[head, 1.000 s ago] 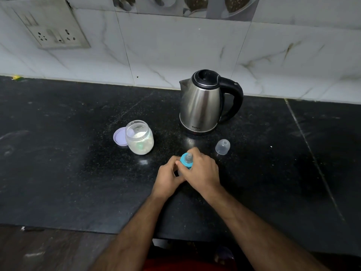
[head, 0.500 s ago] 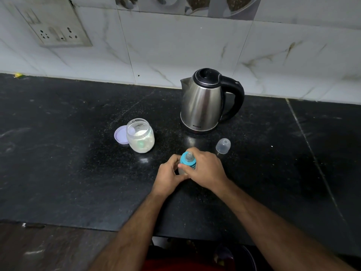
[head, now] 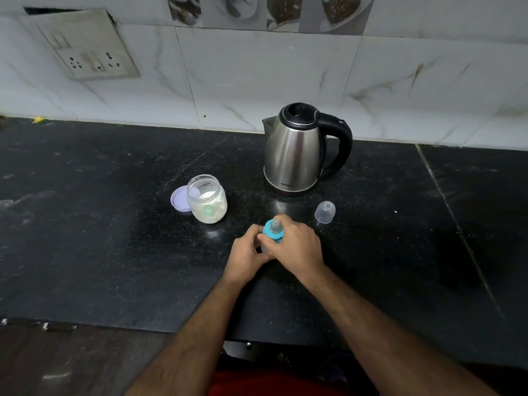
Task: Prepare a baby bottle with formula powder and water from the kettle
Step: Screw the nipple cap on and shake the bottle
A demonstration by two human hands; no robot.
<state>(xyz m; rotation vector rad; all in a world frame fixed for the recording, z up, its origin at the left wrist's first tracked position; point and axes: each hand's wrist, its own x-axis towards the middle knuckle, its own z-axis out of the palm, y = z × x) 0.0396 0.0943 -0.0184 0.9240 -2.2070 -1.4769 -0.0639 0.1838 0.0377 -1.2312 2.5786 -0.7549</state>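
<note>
1. While both forearms reach in from the bottom edge and meet at the middle of the black speckled stone countertop [head: 85,252], the left hand [head: 245,252] curls round the lower body of the small clear baby bottle [head: 264,248], knuckles up, fingers wrapped so that little of the body shows.
2. Just right of it, the right hand [head: 297,245] closes over the bottle's top from the right, thumb and fingers gripping the turquoise plastic screw collar [head: 273,232].
3. From that collar a translucent teat [head: 275,225] rises; the bottle stands about upright on the counter, near its front-middle, and its contents cannot be made out.
4. Leftmost of the things on the counter, a round lilac plastic lid [head: 179,200] lies flat, touching or just behind the clear plastic jar of white powder [head: 207,199], which stands open with a pale green object buried in the powder.
5. Farther right and back, near the wall, a brushed-steel electric kettle with black lid and black handle [head: 297,150] stands with its spout to the left and handle to the right; "MILTON" is printed low on its body.
6. Right of the hands, a clear dome-shaped bottle cap [head: 325,212] sits alone, mouth down.
7. Up on the white marbled wall tiles, at far left, a white switch-and-socket plate [head: 91,47] is mounted.
</note>
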